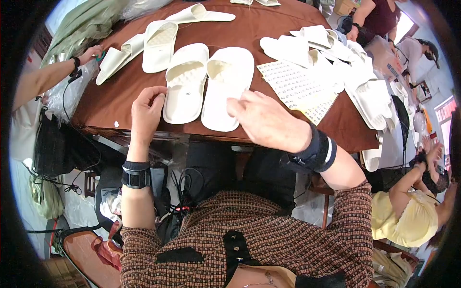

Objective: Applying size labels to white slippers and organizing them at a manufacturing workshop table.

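Two white slippers lie side by side in front of me. The left slipper (187, 84) has a small printed label on its insole, while on the right slipper (222, 113) my hand covers part of the insole. My right hand (269, 117) reaches over that slipper with its fingers curled together against the insole, and whatever they pinch is hidden. Beside the outer edge of the left slipper, my left hand (148, 113) is curled with thumb and fingers closed; I cannot make out anything between them. Sheets of small round stickers (295, 89) lie right of the pair.
More white slippers (160, 45) sit at the back left, and a heap of them (355, 72) fills the right side of the brown-covered table (105, 108). Another person's hand (91, 54) is at the left edge. Several people work on the right.
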{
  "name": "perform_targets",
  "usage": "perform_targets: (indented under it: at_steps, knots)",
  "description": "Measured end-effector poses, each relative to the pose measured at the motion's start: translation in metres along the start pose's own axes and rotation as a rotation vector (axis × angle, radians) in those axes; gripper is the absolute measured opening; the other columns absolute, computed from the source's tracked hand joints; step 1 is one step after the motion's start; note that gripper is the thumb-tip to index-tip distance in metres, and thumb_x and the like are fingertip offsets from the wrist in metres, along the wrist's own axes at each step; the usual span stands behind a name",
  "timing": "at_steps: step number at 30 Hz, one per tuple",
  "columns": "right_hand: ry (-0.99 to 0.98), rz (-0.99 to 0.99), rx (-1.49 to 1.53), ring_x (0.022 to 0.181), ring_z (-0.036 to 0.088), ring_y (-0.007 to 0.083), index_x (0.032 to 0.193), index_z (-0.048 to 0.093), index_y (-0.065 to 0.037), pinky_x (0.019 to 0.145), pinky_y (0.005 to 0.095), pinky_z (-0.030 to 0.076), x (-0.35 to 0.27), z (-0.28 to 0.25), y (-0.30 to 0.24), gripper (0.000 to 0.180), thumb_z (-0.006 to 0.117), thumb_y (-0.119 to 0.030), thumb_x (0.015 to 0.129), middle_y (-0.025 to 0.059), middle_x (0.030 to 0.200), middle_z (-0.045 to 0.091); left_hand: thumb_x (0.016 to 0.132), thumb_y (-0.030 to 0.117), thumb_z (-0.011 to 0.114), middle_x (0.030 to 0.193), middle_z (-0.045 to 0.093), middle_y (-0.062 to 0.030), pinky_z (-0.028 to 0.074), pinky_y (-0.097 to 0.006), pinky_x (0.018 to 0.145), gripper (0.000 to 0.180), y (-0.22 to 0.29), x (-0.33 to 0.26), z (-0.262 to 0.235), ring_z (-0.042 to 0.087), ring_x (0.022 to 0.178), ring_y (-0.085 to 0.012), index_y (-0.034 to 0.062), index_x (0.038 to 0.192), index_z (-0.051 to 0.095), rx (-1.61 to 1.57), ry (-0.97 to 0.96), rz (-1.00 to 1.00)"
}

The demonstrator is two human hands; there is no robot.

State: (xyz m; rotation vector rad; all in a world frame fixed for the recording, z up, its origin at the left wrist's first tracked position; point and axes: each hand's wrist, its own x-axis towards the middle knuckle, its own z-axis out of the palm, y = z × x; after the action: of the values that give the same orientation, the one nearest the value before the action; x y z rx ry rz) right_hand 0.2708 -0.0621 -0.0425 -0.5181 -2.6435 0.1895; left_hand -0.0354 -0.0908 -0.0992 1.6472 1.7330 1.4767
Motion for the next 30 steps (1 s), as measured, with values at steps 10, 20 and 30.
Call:
perform_targets:
  at_steps: [10,20,30]
  knots:
    - [0.245,0.105,-0.103,0.094,0.063,0.0361,0.109,0.055,-0.002,0.081,0.0445,0.052,0.027,-0.031,0.038,0.018,0.058,-0.01,0.093,0.0181,0.096,0.064,0.094,0.004,0.06,0.092,0.073,-0.0069,0.051,-0.026,0.078,0.016,0.002,0.0,-0.002,0.064,0.086,-0.0108,-0.0034,0.104,0.071,-0.016,0.003,-0.02]
    - [0.057,0.322,-0.209,0.078,0.068,0.0441,0.124,0.047,0.0,0.067,0.0514,0.056,0.05,0.003,0.06,0.032,0.049,-0.01,0.094,0.0291,0.107,0.061,0.093,0.004,0.06,0.093,0.073,-0.0105,0.051,-0.029,0.08,0.016,0.006,-0.001,-0.005,0.066,0.088,-0.0143,-0.0036,0.103,0.07,0.01,-0.021,0.011]
    - [0.333,0.168,-0.184,0.081,0.067,0.0423,0.112,0.05,0.003,0.066,0.0491,0.055,0.054,-0.067,0.022,0.025,0.053,-0.005,0.088,0.0269,0.103,0.063,0.096,0.002,0.057,0.093,0.069,-0.0054,0.049,-0.026,0.082,0.014,-0.002,0.004,-0.009,0.06,0.089,-0.0118,-0.0049,0.1,0.068,-0.042,-0.059,-0.009]
